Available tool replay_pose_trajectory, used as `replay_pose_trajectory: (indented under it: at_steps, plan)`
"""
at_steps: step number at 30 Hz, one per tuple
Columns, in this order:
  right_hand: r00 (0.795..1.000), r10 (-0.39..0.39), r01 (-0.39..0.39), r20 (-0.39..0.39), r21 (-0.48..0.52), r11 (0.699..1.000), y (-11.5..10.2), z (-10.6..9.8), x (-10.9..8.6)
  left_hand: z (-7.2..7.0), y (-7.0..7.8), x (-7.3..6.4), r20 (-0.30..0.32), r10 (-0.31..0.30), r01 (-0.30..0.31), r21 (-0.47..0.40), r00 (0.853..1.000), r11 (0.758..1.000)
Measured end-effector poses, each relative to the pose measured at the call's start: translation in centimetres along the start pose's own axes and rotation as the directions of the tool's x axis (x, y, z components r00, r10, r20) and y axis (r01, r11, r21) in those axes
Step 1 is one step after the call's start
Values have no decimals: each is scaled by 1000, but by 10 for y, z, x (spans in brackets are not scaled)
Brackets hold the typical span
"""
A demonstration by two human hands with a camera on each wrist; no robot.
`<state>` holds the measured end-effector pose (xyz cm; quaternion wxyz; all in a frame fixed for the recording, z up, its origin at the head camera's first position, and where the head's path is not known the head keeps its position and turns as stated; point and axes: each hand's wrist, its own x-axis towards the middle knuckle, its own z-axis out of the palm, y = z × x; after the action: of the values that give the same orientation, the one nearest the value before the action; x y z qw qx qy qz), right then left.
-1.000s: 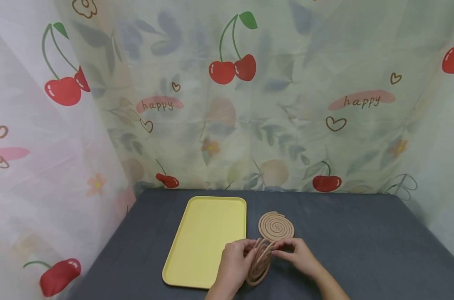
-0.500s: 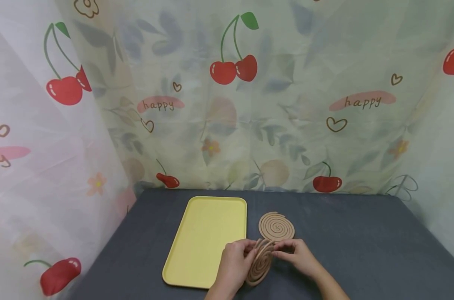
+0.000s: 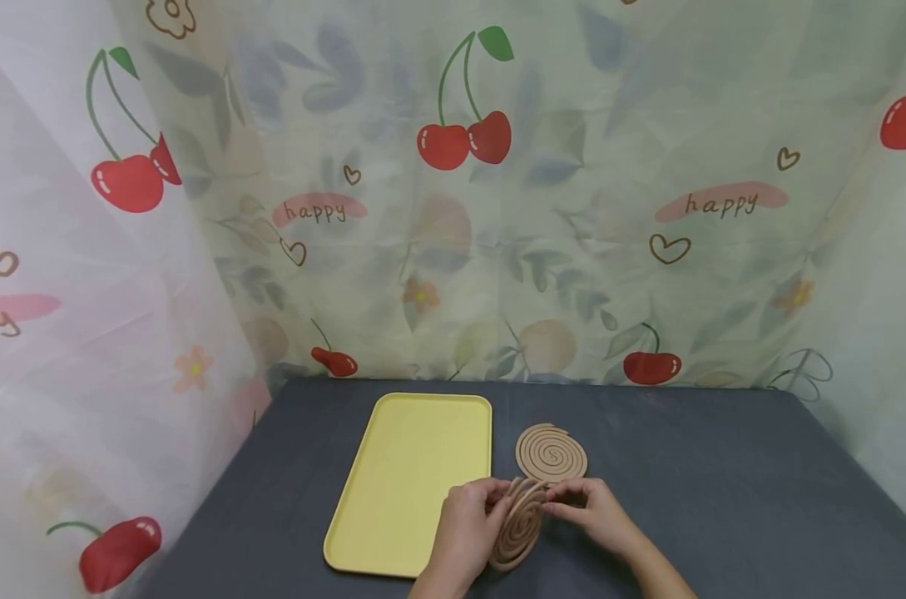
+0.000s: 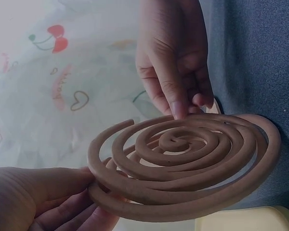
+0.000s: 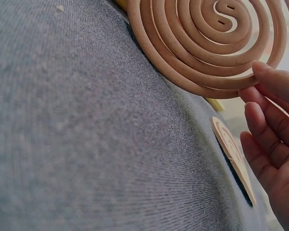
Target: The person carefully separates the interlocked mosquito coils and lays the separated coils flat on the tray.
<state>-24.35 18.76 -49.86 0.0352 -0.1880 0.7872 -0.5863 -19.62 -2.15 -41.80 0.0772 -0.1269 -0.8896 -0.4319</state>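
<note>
Brown mosquito coils (image 3: 518, 531), a nested pair with their turns partly spread apart, are held tilted above the table between both hands. My left hand (image 3: 466, 526) pinches their left edge, thumb on top and fingers beneath, as the left wrist view shows. At the upper right edge, my right hand (image 3: 596, 514) pinches a strand between thumb and fingertips. Two small slots mark the centre of the held coils (image 5: 183, 53) in the right wrist view. Another mosquito coil (image 3: 552, 453) lies flat on the table just beyond the hands.
A yellow rectangular tray (image 3: 408, 482) lies left of the coils, its near right corner behind my left hand and forearm. Dark cloth covers the table (image 3: 707, 482). A cherry-patterned curtain (image 3: 572, 249) hangs along the back and sides.
Strands that stood apart on the held coils a second ago now lie closer together. Both hands stay in nearly the same place; the tray and flat coil have not moved.
</note>
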Motion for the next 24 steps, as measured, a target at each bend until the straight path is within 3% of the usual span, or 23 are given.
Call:
replay_pose_trajectory:
  at_steps: [24]
  plan:
    - [998, -46, 48, 34, -37, 998, -2, -2, 0, -7, -3, -1, 31, 16, -17, 19, 999, 1000]
